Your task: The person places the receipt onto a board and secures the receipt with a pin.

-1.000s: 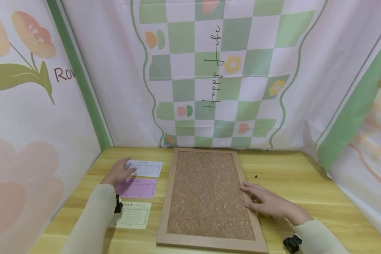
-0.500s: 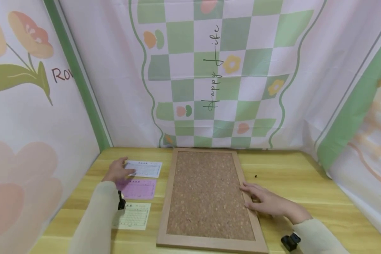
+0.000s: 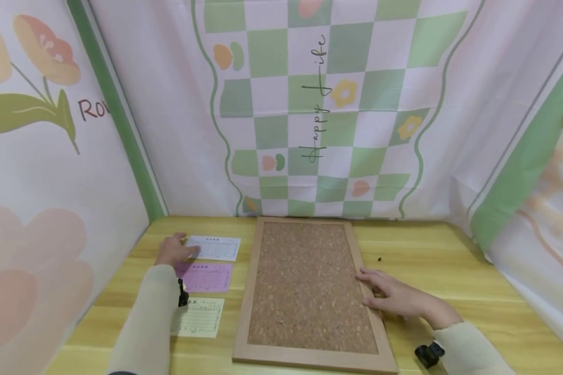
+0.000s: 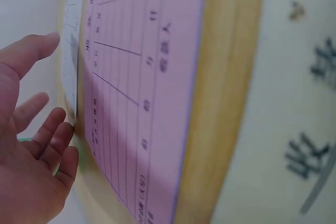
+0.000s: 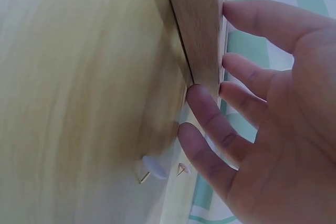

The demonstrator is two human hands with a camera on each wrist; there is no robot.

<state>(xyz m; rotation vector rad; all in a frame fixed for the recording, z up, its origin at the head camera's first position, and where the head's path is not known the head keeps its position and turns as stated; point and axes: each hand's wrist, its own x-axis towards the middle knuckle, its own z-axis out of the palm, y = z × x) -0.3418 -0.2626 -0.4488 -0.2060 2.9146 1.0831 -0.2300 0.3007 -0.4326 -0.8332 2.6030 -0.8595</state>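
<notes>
My left hand (image 3: 174,251) lies at the left end of a white printed form (image 3: 214,248), its thumb over the paper's left part. In the left wrist view its fingers are loosely bent, with nothing visibly gripped. Nearer me are a pink form (image 3: 207,277) and a pale yellow form (image 3: 199,319), the latter partly covered by my left sleeve. A wood-framed corkboard (image 3: 311,286) lies flat to the right of the forms. My right hand (image 3: 399,296) rests against its right frame edge, fingertips touching the wood (image 5: 202,19) and fingers extended.
Two thumbtacks, a white-headed tack (image 5: 154,167) and a smaller tack (image 5: 182,169), are on the table beyond the right hand. The head view shows a small dark speck (image 3: 379,259) there. A patterned curtain (image 3: 328,130) hangs behind the table.
My left hand has shifted slightly left, and its wrist has turned a little to the right. The right hand and corkboard stay in place.
</notes>
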